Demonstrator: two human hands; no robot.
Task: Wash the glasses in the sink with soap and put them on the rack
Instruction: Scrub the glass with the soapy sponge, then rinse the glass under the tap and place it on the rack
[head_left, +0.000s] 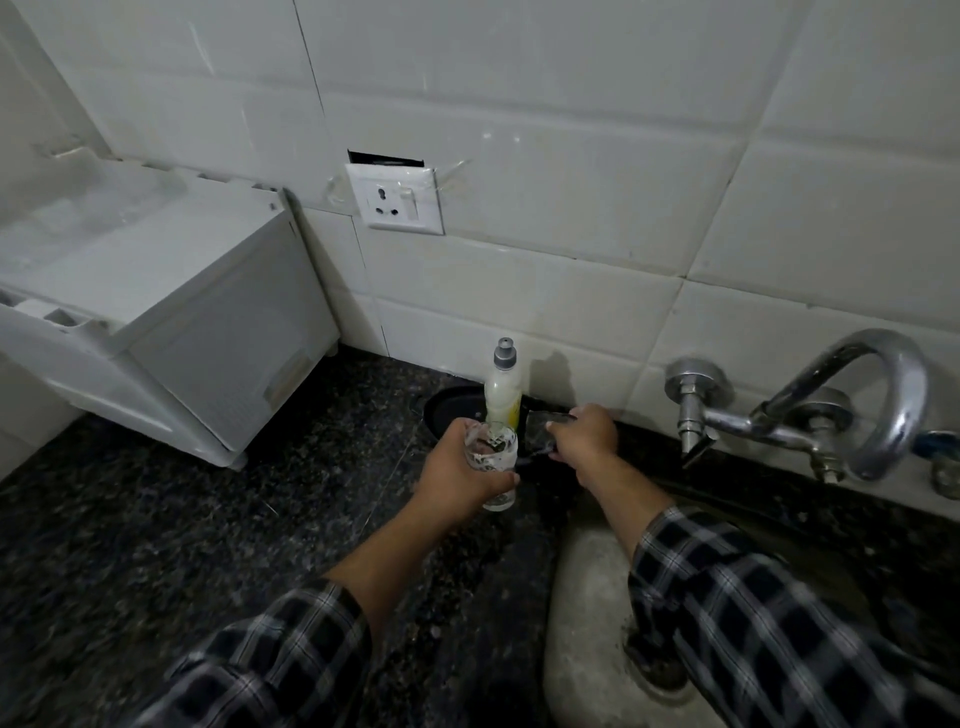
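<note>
My left hand (457, 480) grips a clear glass (493, 457) streaked with white foam and holds it upright over the dark counter, just left of the sink (587, 587). A soap bottle (503, 392) with a grey cap and yellowish liquid stands right behind the glass, against the wall. My right hand (584, 434) reaches to the right of the bottle, its fingers curled round a dark glossy pad (540, 423). What the pad is exactly cannot be made out. No rack shows in this view.
A black round dish (449, 410) lies on the speckled counter (208, 519) behind the glass. A chrome tap (857, 410) juts from the tiled wall over the sink. A white appliance (171, 322) fills the left side, and a wall socket (397, 200) sits above.
</note>
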